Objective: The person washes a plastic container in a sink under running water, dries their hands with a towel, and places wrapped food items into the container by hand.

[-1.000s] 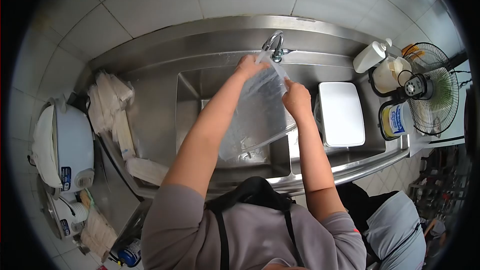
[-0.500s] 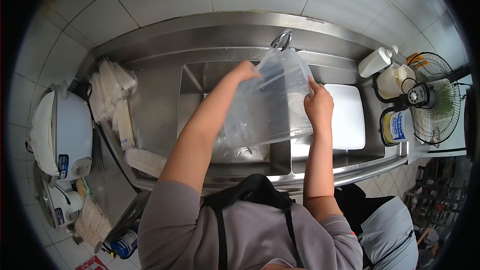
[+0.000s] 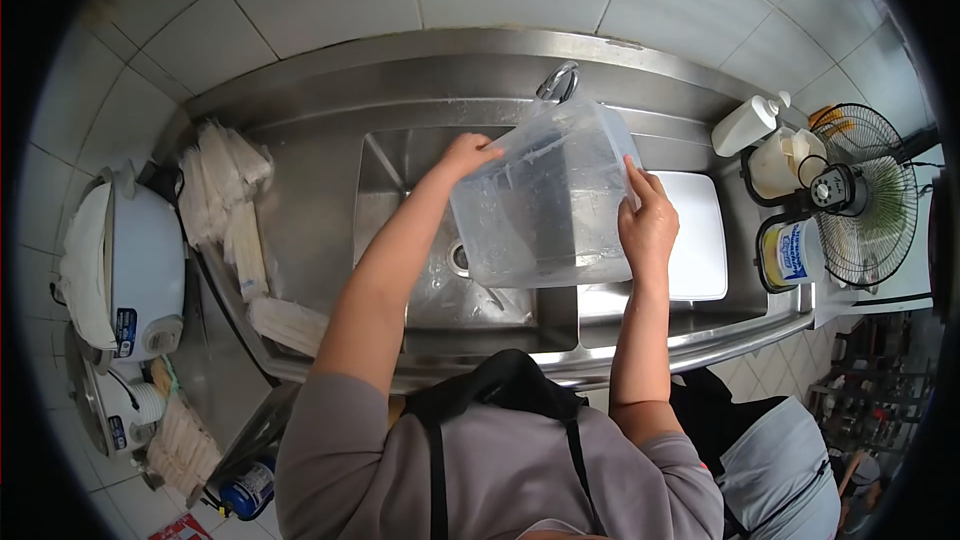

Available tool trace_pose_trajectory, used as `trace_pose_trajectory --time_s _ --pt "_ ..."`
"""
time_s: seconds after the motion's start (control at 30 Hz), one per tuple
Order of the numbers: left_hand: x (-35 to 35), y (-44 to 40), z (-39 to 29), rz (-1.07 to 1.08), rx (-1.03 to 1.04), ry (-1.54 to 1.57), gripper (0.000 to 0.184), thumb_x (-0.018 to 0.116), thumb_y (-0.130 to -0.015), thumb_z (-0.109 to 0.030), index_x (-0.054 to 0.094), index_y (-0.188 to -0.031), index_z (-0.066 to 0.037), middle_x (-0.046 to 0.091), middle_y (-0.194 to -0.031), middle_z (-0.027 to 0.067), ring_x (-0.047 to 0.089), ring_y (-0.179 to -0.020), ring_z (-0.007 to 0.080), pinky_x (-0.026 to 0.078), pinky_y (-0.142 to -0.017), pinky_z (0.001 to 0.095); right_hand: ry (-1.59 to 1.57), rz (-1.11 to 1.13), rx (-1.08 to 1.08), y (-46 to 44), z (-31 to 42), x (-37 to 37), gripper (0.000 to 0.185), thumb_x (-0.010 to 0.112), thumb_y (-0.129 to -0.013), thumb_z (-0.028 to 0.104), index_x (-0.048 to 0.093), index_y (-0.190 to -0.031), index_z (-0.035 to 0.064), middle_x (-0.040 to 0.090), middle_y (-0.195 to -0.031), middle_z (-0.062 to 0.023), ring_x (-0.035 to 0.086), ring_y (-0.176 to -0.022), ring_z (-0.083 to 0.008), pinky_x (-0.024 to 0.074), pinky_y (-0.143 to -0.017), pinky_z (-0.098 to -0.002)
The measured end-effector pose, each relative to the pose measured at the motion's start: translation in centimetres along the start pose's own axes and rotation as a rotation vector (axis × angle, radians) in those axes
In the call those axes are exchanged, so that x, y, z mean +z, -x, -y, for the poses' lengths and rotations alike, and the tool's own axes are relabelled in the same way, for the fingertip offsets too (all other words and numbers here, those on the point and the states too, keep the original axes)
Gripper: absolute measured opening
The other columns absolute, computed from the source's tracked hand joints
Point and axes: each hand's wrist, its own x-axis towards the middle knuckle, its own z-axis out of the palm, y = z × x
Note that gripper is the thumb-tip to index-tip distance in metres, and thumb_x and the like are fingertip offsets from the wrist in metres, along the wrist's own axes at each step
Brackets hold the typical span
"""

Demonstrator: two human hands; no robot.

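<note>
The clear plastic container point(image 3: 550, 215) is at the centre of the frame, tilted over the sink's left basin point(image 3: 425, 312), with its lower right corner reaching over the divider point(image 3: 580, 325) beside the right basin. Its surface looks wet, so the likeliest trouble is a slip: a slick wall could slide out of the fingers and the container could drop onto the steel near the drain point(image 3: 458, 260). Its top edge sits at the faucet point(image 3: 560, 80), upper centre, and covers part of the spout; lifting or swinging it there could knock the metal, though whether they touch I cannot tell. A swing toward the right of the frame could bump the flat white lid point(image 3: 700, 235) just beside the right hand, or drip on it.

As for the grip, the left hand point(image 3: 466, 157) is mostly curled, its fingertips closed on the container's upper left edge; the exact placing of the thumb is unclear. The right hand point(image 3: 648, 222) is looser, about half-curled, grasping the right side with the index finger stretched up along the edge. Both hands bear on this one piece, the left by what seems the smaller hold.
</note>
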Motion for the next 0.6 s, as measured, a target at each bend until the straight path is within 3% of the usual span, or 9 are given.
trace_pose_trajectory --time_s 0.07,0.17,0.23,0.27,0.33,0.37,0.4,0.5,0.6 --pt "0.4 -0.1 2.6 0.006 -0.076 -0.078 0.041 0.066 -0.071 -0.038 0.065 -0.094 -0.005 0.063 -0.093 0.0153 0.060 -0.088 0.0278 0.045 -0.076 0.0347 -0.016 0.018 0.039 0.1 -0.1 -0.1 0.049 0.050 -0.070 -0.003 0.057 -0.114 0.0172 0.058 -0.105 -0.0117 0.058 -0.090 -0.0307 0.0464 -0.079 -0.0358" --pt "2.1 0.6 4.4 -0.225 -0.024 -0.033 0.037 0.070 -0.068 -0.028 0.063 -0.096 -0.004 0.062 -0.092 0.0146 0.059 -0.085 0.0283 0.045 -0.075 0.0355 -0.041 0.042 0.106 0.5 -0.3 -0.1 0.048 0.050 -0.071 -0.003 0.057 -0.114 0.0169 0.058 -0.104 -0.0113 0.058 -0.089 -0.0303 0.0462 -0.079 -0.0355" --pt "3.2 1.6 3.3 -0.620 0.052 -0.233 0.032 0.069 -0.069 -0.020 0.061 -0.096 -0.004 0.061 -0.087 0.0143 0.058 -0.081 0.0293 0.045 -0.074 0.0361 -0.065 0.045 0.149 0.8 -0.4 -0.2 0.048 0.050 -0.071 -0.003 0.057 -0.114 0.0166 0.058 -0.104 -0.0109 0.058 -0.089 -0.0299 0.0462 -0.078 -0.0352" --pt "4.0 2.0 2.5 -0.816 0.093 -0.333 0.030 0.068 -0.069 -0.016 0.060 -0.095 -0.004 0.061 -0.085 0.0142 0.057 -0.078 0.0298 0.045 -0.073 0.0364 -0.056 0.024 0.143 0.9 -0.7 -0.1 0.049 0.050 -0.070 -0.003 0.057 -0.115 0.0172 0.059 -0.102 -0.0101 0.057 -0.080 -0.0270 0.0456 -0.074 -0.0332" --pt "6.3 1.9 2.3 -0.837 -0.070 0.003 0.028 0.064 -0.069 -0.010 0.059 -0.096 -0.005 0.059 -0.084 0.0145 0.056 -0.078 0.0300 0.044 -0.075 0.0359 -0.037 -0.029 0.136 1.1 -1.8 0.6 0.052 0.051 -0.069 -0.004 0.057 -0.116 0.0183 0.060 -0.099 -0.0086 0.055 -0.063 -0.0213 0.0444 -0.067 -0.0293" --pt "7.3 2.0 2.4 -0.840 -0.152 0.169 0.028 0.062 -0.069 -0.006 0.058 -0.096 -0.005 0.058 -0.083 0.0146 0.056 -0.078 0.0301 0.044 -0.076 0.0357 -0.038 -0.033 0.143 1.2 -2.1 0.8 0.052 0.052 -0.069 -0.003 0.057 -0.116 0.0184 0.060 -0.098 -0.0086 0.055 -0.062 -0.0212 0.0442 -0.066 -0.0291" --pt "7.7 2.6 2.0 -0.587 -0.274 0.253 0.029 0.056 -0.069 -0.005 0.058 -0.098 -0.003 0.058 -0.095 0.0173 0.056 -0.087 0.0300 0.043 -0.078 0.0360 -0.037 -0.036 0.149 1.2 -2.4 0.8 0.051 0.053 -0.070 -0.003 0.057 -0.116 0.0186 0.060 -0.097 -0.0087 0.055 -0.062 -0.0211 0.0440 -0.066 -0.0289" --pt "11.3 0.7 5.7 -0.357 -0.371 0.297 0.032 0.054 -0.071 -0.007 0.057 -0.102 -0.001 0.058 -0.103 0.0188 0.056 -0.093 0.0295 0.043 -0.078 0.0367 -0.073 -0.028 0.179 1.6 -2.9 1.3 0.050 0.055 -0.070 -0.001 0.057 -0.116 0.0187 0.060 -0.095 -0.0088 0.054 -0.061 -0.0205 0.0437 -0.066 -0.0287" --pt "13.5 -1.6 9.5 -0.316 -0.548 0.398 0.031 0.050 -0.075 -0.008 0.057 -0.105 -0.001 0.060 -0.102 0.0181 0.058 -0.094 0.0295 0.044 -0.075 0.0378 -0.093 0.006 0.213 1.5 -2.6 1.3 0.047 0.055 -0.070 -0.002 0.058 -0.114 0.0153 0.060 -0.098 -0.0098 0.057 -0.069 -0.0251 0.0451 -0.069 -0.0317"
